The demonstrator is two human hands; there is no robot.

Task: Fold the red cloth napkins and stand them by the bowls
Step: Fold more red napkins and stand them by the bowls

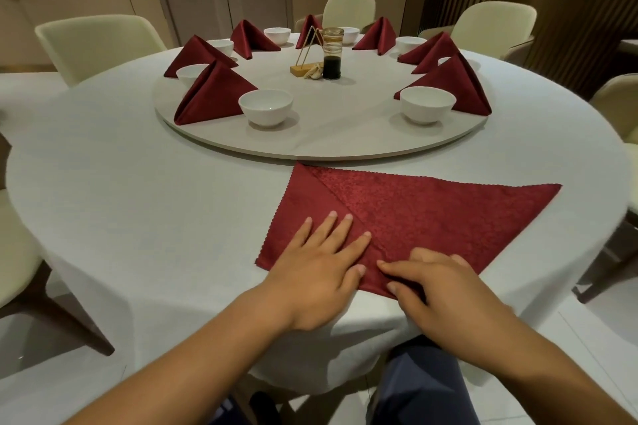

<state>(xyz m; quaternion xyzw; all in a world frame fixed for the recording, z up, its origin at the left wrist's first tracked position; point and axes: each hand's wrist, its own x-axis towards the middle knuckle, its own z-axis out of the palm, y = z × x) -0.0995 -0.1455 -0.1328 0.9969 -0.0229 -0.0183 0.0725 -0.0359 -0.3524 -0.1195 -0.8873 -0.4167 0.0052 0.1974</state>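
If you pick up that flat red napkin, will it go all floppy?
Probably floppy: the red napkin lies flat and thin under the left hand. It likely holds creases, though, since the folded napkins stand up alone.

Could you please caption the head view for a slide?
Left hand and right hand rest on a partly folded red napkin; folded napkins stand by bowls behind.
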